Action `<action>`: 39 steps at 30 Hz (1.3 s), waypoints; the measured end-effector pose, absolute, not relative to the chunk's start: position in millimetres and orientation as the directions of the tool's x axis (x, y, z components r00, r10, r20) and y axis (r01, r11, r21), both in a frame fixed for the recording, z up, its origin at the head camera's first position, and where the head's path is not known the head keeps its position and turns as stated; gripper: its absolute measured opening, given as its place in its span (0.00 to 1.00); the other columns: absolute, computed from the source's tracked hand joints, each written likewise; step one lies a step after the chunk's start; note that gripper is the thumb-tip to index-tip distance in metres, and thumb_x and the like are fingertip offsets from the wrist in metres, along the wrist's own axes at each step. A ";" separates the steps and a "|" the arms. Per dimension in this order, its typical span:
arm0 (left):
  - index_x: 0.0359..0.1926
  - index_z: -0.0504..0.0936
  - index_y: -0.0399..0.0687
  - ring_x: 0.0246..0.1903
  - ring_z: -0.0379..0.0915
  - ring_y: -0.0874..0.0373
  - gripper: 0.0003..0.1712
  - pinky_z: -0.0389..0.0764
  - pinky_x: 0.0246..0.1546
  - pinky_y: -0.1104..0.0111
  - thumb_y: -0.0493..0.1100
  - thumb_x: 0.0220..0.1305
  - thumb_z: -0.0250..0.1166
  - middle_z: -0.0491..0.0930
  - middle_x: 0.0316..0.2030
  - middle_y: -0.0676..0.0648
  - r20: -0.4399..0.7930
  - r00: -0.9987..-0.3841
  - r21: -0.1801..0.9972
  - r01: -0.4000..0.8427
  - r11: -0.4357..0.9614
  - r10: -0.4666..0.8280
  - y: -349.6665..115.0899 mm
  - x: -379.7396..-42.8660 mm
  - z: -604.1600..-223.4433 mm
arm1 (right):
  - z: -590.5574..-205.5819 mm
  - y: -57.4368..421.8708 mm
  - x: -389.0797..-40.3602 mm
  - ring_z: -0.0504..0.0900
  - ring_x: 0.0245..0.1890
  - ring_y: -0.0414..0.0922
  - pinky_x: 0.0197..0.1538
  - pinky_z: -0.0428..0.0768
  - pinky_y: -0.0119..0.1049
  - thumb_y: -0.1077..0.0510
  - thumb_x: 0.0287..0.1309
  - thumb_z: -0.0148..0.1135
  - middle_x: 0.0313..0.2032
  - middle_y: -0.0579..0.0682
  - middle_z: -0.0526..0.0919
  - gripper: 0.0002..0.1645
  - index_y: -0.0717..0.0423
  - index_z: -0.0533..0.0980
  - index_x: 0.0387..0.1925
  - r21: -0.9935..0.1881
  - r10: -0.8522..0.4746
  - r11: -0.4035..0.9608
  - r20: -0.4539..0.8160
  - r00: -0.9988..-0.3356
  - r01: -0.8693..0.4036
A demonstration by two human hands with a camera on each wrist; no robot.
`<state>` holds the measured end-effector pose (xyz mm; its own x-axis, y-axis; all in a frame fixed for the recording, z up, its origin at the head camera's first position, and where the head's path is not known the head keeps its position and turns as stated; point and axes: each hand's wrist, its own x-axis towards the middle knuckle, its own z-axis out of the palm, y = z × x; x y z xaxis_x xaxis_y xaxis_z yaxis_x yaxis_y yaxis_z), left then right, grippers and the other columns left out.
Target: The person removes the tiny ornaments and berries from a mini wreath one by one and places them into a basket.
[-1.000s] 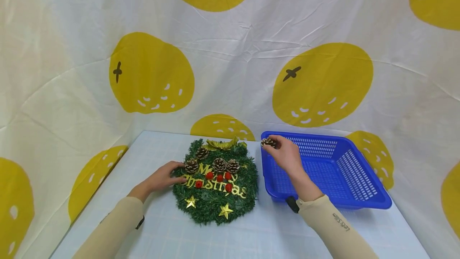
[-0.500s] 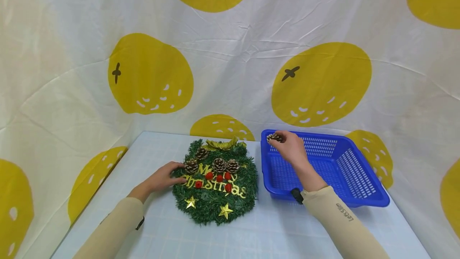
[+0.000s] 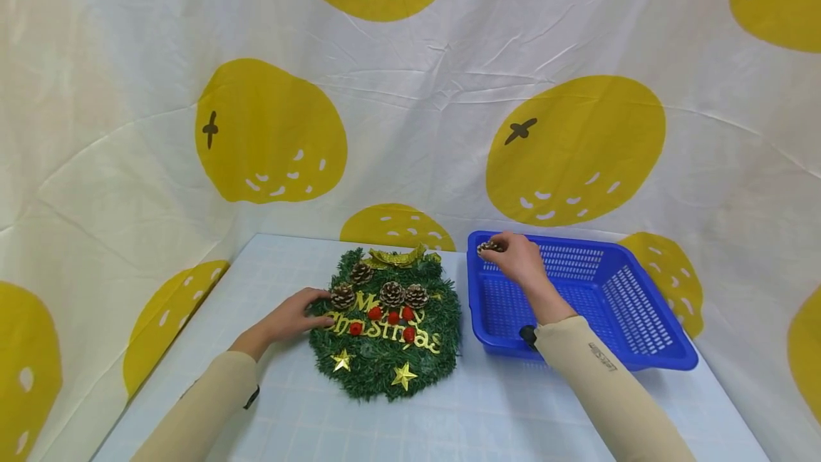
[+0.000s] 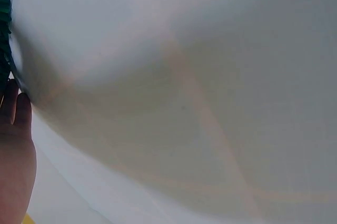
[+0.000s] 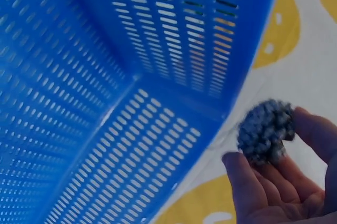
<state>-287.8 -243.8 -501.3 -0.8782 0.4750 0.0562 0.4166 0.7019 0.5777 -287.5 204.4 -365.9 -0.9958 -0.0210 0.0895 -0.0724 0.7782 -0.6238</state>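
A person's right hand pinches a pinecone, likely light, stiff and brittle-scaled, so best held by its sides, with the basket below, while the left hand rests relaxed fingers on the wreath.

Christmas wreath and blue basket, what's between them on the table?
The head view shows a narrow bare strip of tabletop between the Christmas wreath and blue basket.
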 end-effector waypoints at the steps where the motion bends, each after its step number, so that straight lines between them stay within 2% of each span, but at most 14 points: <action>1: 0.64 0.72 0.38 0.62 0.64 0.36 0.37 0.67 0.60 0.42 0.57 0.63 0.67 0.71 0.61 0.35 0.057 -0.877 0.576 0.419 0.702 0.477 -243.6 -287.3 -501.0 | -366.8 204.9 -289.1 0.78 0.52 0.60 0.50 0.78 0.53 0.51 0.63 0.65 0.51 0.62 0.82 0.26 0.63 0.78 0.56 -0.620 -0.023 0.782 0.075 -0.997 -0.065; 15: 0.64 0.72 0.37 0.62 0.65 0.36 0.37 0.67 0.61 0.43 0.57 0.62 0.67 0.71 0.61 0.35 0.048 -0.877 0.587 0.411 0.697 0.477 -241.9 -285.2 -502.8 | -379.4 212.6 -308.8 0.75 0.55 0.62 0.53 0.77 0.55 0.54 0.61 0.66 0.54 0.65 0.79 0.29 0.67 0.75 0.59 -0.580 -0.077 0.814 -0.030 -0.997 -0.045; 22: 0.64 0.72 0.37 0.62 0.64 0.36 0.36 0.66 0.62 0.43 0.57 0.64 0.66 0.70 0.61 0.34 0.059 -0.875 0.578 0.423 0.698 0.481 -240.8 -286.4 -497.5 | -381.1 215.2 -312.8 0.79 0.47 0.59 0.48 0.79 0.53 0.57 0.58 0.68 0.44 0.62 0.83 0.19 0.66 0.82 0.47 -0.501 -0.120 0.862 -0.054 -0.991 -0.076; 30: 0.64 0.71 0.38 0.63 0.63 0.36 0.38 0.65 0.62 0.42 0.59 0.63 0.66 0.69 0.62 0.34 0.049 -0.880 0.587 0.409 0.699 0.473 -242.6 -285.8 -497.8 | -383.8 211.9 -313.2 0.80 0.42 0.57 0.46 0.80 0.51 0.58 0.54 0.70 0.40 0.60 0.85 0.16 0.67 0.83 0.41 -0.462 -0.182 0.878 -0.080 -0.980 -0.125; 39: 0.65 0.70 0.37 0.64 0.62 0.37 0.39 0.65 0.62 0.43 0.59 0.63 0.66 0.69 0.63 0.35 0.041 -0.886 0.586 0.396 0.707 0.462 -241.7 -286.9 -500.4 | -383.4 209.5 -313.1 0.79 0.50 0.61 0.52 0.79 0.52 0.59 0.56 0.68 0.50 0.66 0.81 0.26 0.72 0.78 0.53 -0.445 -0.170 0.889 -0.097 -0.981 -0.110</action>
<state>-286.9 -241.7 -500.4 -0.8859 0.4622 0.0405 0.3959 0.7074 0.5856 -313.1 209.5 -383.4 -0.9806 -0.1704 -0.0969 -0.1104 0.8887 -0.4449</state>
